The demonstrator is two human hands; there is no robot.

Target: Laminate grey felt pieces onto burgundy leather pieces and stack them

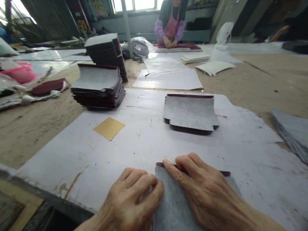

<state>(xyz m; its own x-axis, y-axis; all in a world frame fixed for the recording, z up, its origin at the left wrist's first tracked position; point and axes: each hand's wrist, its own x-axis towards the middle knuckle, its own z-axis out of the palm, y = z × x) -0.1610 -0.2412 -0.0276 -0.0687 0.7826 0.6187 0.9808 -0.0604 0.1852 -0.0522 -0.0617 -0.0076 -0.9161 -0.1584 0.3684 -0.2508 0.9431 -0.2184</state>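
A grey sheet with a dark red folded top edge [170, 205] lies at the front of the white board. My right hand [204, 186] rests over it, the index fingertip on the red fold near its left corner and the other fingers bent. At the sheet's left edge is my left hand [134, 195], its fingers curled together with thumb and index meeting at the edge; what they pinch is too hidden to name. Beyond them sits a low stack of similar grey pieces [191, 112]. A taller stack [96, 78] stands at the back left.
A yellow card [109, 128] lies on the white board [120, 154]. More grey sheets [293, 131] are at the right edge. Behind are a tall pile [103, 48], white sheets [168, 77], a small fan [223, 35] and a person in a pink apron [171, 25] working across the table.
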